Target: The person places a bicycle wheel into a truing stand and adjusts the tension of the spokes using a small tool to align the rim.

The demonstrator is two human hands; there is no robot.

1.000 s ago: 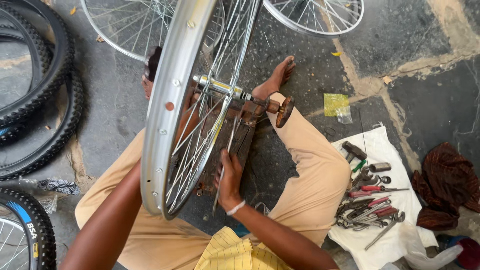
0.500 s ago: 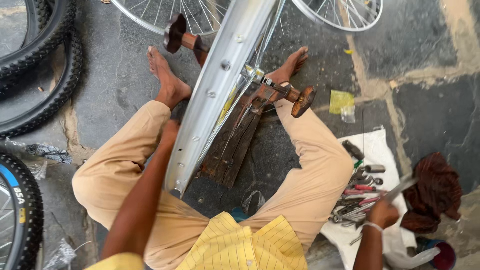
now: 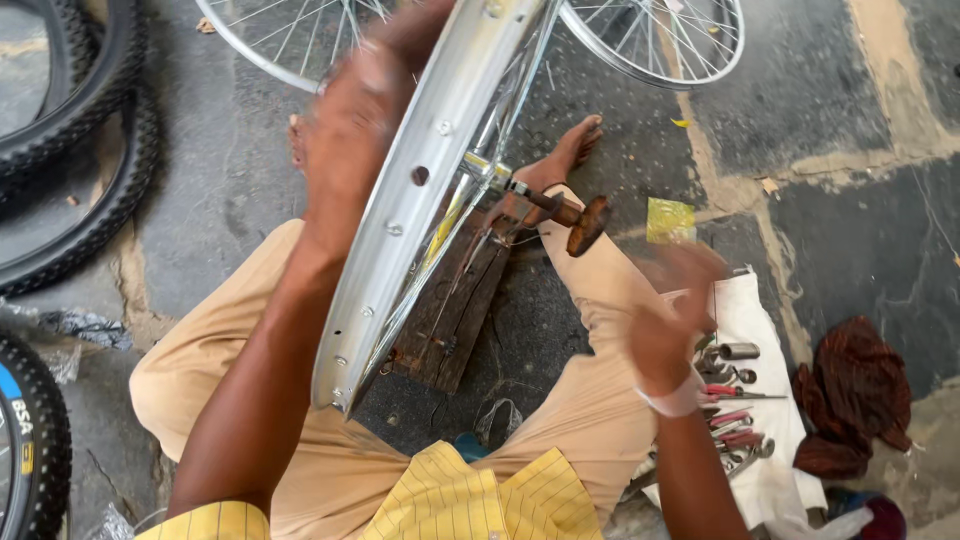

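Observation:
I sit on the ground with a silver spoked bicycle wheel (image 3: 400, 250) standing tilted between my legs. Its lower edge rests by a dark wooden plank (image 3: 455, 310). The hub axle (image 3: 520, 190) sticks out to the right, with a brown wooden-handled piece (image 3: 585, 225) at its end. My left hand (image 3: 350, 120) grips the upper rim. Blurred by motion, my right hand (image 3: 670, 310) hovers above my right thigh, between the wheel and a white cloth (image 3: 775, 480) with several hand tools (image 3: 735, 410). Whether it holds a tool I cannot make out.
Black tyres (image 3: 90, 150) lie at the left, another (image 3: 25, 440) at the bottom left. Two bare spoked wheels (image 3: 660, 40) lie at the top. A brown rag (image 3: 855, 390) sits right of the cloth, a yellow packet (image 3: 670, 220) beyond my knee.
My right hand has left the tools on the cloth and risen toward the wheel. My left hand has slid up to the top of the rim.

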